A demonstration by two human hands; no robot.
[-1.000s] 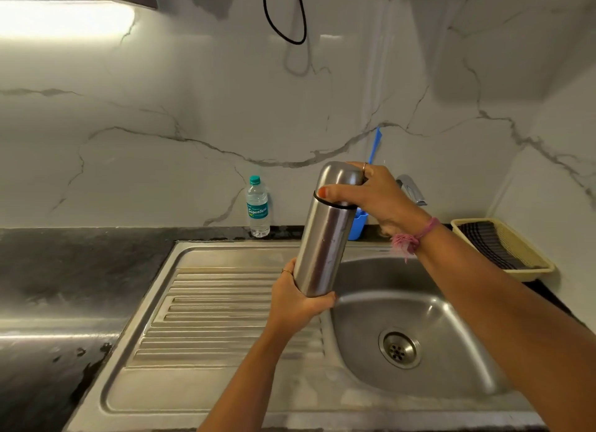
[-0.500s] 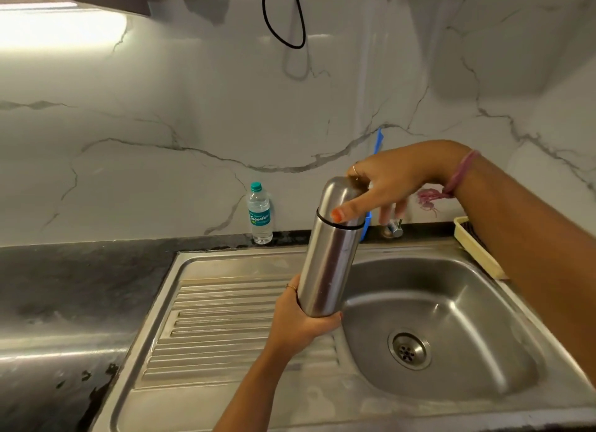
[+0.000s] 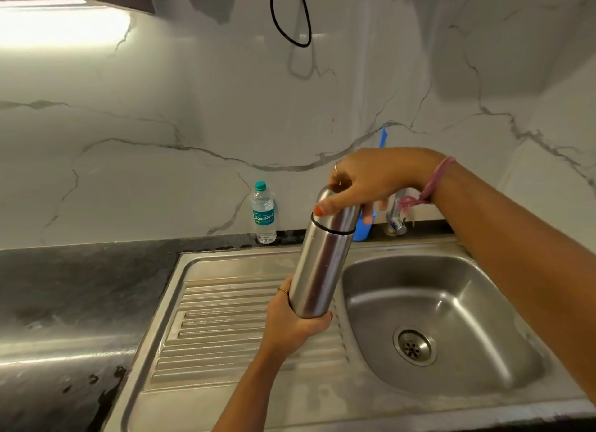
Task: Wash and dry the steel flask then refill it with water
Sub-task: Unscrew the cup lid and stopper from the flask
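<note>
A tall steel flask (image 3: 322,264) with a black ring under its cap is held nearly upright, tilted slightly right, above the seam between the drainboard and the sink basin (image 3: 477,302). My left hand (image 3: 296,322) grips the flask's base from below. My right hand (image 3: 364,183) reaches over from the right and holds the steel cap, thumb on the front and fingers curled behind it. The tap (image 3: 396,218) stands at the back of the sink, partly hidden by my right wrist.
A small plastic water bottle (image 3: 263,217) stands against the marble wall behind the drainboard (image 3: 225,328). A blue cup (image 3: 362,230) with a blue handle sticking up sits behind the flask. Dark wet countertop (image 3: 74,289) lies left. A black cable (image 3: 290,15) hangs above.
My right hand has turned on the cap, the wrist rising and the arm swinging over the basin. The flask and left hand stay almost in place.
</note>
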